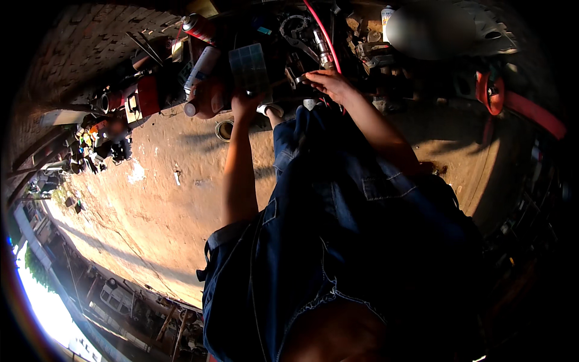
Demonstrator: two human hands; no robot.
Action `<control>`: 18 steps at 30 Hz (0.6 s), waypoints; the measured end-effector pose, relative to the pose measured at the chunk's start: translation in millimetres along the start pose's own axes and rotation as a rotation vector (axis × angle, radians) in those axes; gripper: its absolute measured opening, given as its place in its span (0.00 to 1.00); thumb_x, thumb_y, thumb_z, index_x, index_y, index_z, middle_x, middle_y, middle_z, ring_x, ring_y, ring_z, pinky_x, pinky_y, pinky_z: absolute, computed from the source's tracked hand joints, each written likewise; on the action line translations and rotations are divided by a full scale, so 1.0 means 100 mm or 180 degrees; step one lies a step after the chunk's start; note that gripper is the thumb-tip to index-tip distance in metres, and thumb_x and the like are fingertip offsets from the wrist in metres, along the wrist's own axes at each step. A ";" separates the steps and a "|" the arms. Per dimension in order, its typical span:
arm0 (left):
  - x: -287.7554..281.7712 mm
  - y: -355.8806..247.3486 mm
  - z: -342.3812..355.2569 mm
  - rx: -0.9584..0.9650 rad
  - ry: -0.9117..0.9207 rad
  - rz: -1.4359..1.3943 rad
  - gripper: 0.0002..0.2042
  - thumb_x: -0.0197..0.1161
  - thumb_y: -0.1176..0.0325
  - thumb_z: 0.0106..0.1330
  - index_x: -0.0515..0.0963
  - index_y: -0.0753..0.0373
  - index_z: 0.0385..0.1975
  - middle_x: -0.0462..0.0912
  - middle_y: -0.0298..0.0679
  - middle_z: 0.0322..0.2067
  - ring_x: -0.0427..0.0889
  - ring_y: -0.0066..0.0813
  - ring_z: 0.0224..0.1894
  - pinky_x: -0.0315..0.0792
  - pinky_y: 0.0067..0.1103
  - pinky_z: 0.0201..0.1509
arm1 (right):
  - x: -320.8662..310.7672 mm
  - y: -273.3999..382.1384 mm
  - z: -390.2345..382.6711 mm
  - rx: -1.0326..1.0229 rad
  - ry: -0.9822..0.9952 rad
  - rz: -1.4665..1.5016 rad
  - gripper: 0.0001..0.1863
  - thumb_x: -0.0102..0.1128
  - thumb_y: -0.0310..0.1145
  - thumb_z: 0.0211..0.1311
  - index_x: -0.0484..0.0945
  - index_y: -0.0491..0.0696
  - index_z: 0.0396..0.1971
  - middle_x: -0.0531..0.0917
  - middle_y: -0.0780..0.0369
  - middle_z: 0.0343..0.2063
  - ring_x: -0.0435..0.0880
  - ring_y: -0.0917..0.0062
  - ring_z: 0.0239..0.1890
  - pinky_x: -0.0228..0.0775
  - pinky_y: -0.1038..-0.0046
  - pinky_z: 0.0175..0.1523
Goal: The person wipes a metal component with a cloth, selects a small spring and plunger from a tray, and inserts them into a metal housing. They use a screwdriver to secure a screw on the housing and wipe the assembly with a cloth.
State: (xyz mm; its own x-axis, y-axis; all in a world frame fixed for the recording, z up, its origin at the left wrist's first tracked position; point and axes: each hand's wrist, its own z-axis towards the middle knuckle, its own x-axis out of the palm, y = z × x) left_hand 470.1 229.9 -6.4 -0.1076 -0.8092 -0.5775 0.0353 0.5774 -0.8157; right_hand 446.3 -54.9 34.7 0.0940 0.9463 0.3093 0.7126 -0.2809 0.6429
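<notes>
Left hand (pixel 244 102): fingers closed around the lower edge of a clear, flat plastic compartment box (pixel 248 67), which is held upright, slightly tilted, above the clutter at the top of the view. The individual compartments show as a faint grid; contents cannot be made out.

Right hand (pixel 329 81): fingers curled narrowly onto a small dark metal part (pixel 294 77), just right of the box. Whether the part is fully gripped or only pressed cannot be told; the fingertips are in shadow.

Just beyond the right hand: a thin red hose (pixel 322 33) runs up and away, passing beside a silvery metal cylinder fitting (pixel 321 49) and a dark ring-shaped metal piece (pixel 294 27).

Left of the box: a white spray can (pixel 202 69) lies tilted, and a red-capped spray can (pixel 196 25) lies further up. A red rectangular container (pixel 148 95) sits further left among mixed tools.

Below the hands: the person's legs in dark blue denim (pixel 338 205), knees drawn up, over a sunlit brown dirt floor (pixel 163 193). A small round tin ring (pixel 224 129) lies on the floor near the left forearm. At far right, a red round device (pixel 490 92) in shadow.
</notes>
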 end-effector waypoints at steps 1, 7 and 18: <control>-0.04 -0.05 -0.03 -0.0086 -0.0040 -0.0123 0.23 0.72 0.58 0.42 0.78 0.66 0.36 0.81 0.47 0.34 0.80 0.42 0.38 0.73 0.30 0.40 | -0.02 0.01 -0.04 0.0321 0.0100 0.0645 0.10 0.63 0.36 0.56 0.81 0.48 0.36 0.83 0.66 0.32 0.76 0.86 0.31 0.64 0.86 0.38; -0.14 -0.21 -0.11 -0.1198 0.0100 -0.0814 0.17 0.71 0.64 0.46 0.78 0.68 0.32 0.82 0.42 0.29 0.80 0.30 0.32 0.72 0.22 0.38 | -0.06 0.15 -0.39 0.0126 0.0541 0.1333 0.10 0.63 0.35 0.57 0.78 0.49 0.38 0.82 0.65 0.36 0.78 0.82 0.38 0.63 0.81 0.46; -0.18 -1.47 -0.44 -0.3326 0.1078 -0.5724 0.12 0.54 0.63 0.64 0.73 0.69 0.35 0.73 0.54 0.49 0.70 0.47 0.56 0.57 0.43 0.65 | 0.47 0.18 -0.74 -0.0633 -0.0309 0.0148 0.08 0.64 0.34 0.56 0.80 0.49 0.34 0.82 0.68 0.33 0.78 0.84 0.40 0.66 0.81 0.50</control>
State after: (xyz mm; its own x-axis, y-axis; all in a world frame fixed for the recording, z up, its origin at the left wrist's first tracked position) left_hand 422.8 164.2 125.9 0.4829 -0.4344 0.7603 -0.7120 -0.7002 0.0522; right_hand 412.3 -27.5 112.4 0.1969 0.9399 0.2792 0.5556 -0.3415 0.7581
